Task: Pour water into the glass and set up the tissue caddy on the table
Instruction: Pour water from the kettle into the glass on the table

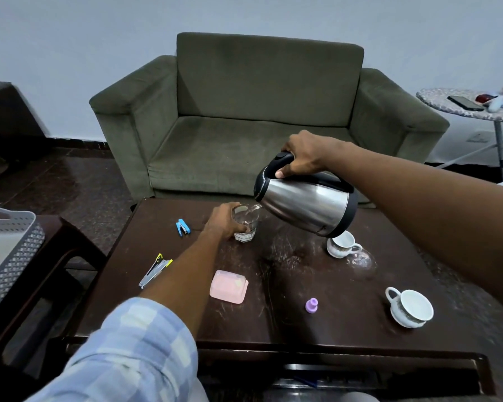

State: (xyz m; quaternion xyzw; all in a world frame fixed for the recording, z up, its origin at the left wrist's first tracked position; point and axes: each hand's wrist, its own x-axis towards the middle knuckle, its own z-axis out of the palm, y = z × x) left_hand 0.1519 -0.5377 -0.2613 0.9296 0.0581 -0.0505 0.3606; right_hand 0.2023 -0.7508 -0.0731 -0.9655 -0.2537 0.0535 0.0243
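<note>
A grey perforated plastic basket [10,250] sits on a low stand at nine o'clock, off the dark brown wooden table [288,323]. On the table, at about ten o'clock from its middle, lies a small blue stapler [183,227], and nearer, at eight o'clock, a silver stapler with yellow tips [154,271], sprung open. The left hand [225,223], its checked blue sleeve [134,352] pushed up the forearm, is wrapped around the clear faceted glass [245,223], which stands upright on the table at eleven o'clock with a little water in the bottom. A pink rectangular plastic box [229,286] lies at seven o'clock. A small purple plastic cap [311,306] stands at five o'clock. The right hand [305,158] grips the black handle of a stainless steel electric kettle [305,206], tilted with its spout over the glass rim, water running in. A white patterned teacup [341,244] sits just under the kettle's base at two o'clock; another white teacup [410,307] stands at four o'clock.
</note>
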